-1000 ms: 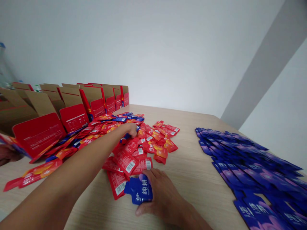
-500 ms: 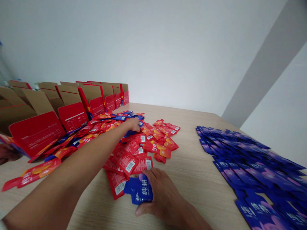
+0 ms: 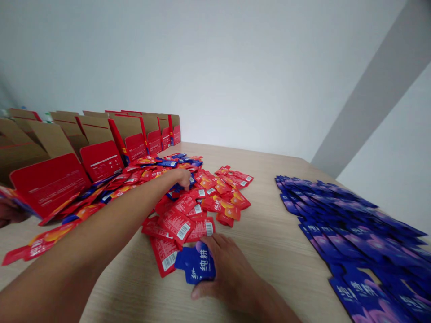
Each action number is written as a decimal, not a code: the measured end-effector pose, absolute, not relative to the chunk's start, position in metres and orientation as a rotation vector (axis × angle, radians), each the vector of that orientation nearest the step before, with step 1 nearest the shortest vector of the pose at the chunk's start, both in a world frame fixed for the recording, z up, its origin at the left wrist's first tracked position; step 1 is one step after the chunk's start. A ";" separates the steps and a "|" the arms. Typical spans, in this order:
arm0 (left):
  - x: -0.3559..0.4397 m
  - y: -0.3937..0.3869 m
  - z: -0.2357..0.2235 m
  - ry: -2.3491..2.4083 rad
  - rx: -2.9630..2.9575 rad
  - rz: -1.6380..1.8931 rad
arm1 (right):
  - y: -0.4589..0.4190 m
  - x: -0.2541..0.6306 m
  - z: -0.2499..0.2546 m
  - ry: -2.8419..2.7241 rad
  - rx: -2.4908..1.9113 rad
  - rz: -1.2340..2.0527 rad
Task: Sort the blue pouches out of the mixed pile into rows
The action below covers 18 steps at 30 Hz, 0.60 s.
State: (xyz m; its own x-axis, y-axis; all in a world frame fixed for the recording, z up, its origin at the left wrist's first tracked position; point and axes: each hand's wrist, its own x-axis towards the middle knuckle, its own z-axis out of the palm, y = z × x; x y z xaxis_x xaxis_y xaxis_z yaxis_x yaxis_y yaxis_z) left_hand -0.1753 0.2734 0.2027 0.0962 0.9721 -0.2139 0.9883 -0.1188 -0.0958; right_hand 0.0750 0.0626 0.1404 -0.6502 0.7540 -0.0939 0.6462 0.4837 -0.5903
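Note:
My left arm stretches far across the table and my left hand (image 3: 182, 177) is closed on a blue sachet (image 3: 191, 180) in the middle of a heap of red sachets (image 3: 188, 211). My right hand (image 3: 225, 269) rests near the front of the table, fingers and thumb closed on a small stack of blue sachets (image 3: 197, 269) with white characters. Red sachets with barcodes lie just left of that stack.
A row of open red-and-brown cardboard boxes (image 3: 101, 157) stands along the left. Many blue sachets (image 3: 353, 229) lie spread on the right of the wooden table (image 3: 269, 224). Another person's hand (image 3: 8, 213) shows at the far left edge.
My left hand has drawn slightly back toward me over the red heap, fingers staying closed on the blue sachet. My right hand stays on the blue stack. The view has shifted slightly.

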 end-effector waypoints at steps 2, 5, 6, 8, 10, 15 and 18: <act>-0.173 0.272 0.201 2.069 2.206 -0.400 | 0.062 0.077 0.144 -2.505 -1.222 0.917; -0.170 0.266 0.198 2.137 2.159 -0.379 | 0.064 0.083 0.149 -2.425 -1.317 0.883; -0.169 0.263 0.196 2.163 2.153 -0.345 | 0.066 0.085 0.150 -2.403 -1.360 0.863; -0.167 0.256 0.191 2.215 2.145 -0.255 | 0.069 0.091 0.151 -2.368 -1.411 0.844; -0.166 0.250 0.186 2.257 2.140 -0.148 | 0.072 0.098 0.152 -2.338 -1.400 0.852; -0.169 0.244 0.184 2.292 2.159 0.130 | 0.073 0.109 0.158 -2.261 -1.375 0.824; -0.174 0.244 0.190 2.297 2.185 0.277 | 0.071 0.112 0.165 -2.253 -1.413 0.744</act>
State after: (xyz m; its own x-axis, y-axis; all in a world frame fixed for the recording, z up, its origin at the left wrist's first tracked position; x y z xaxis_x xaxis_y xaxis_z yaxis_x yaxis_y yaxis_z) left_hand -0.1740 0.2441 0.1901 -0.0563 0.9873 0.1488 0.9943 0.0420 0.0976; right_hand 0.1115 0.0705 0.1652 -0.4237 0.9050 0.0372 0.7050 0.3553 -0.6138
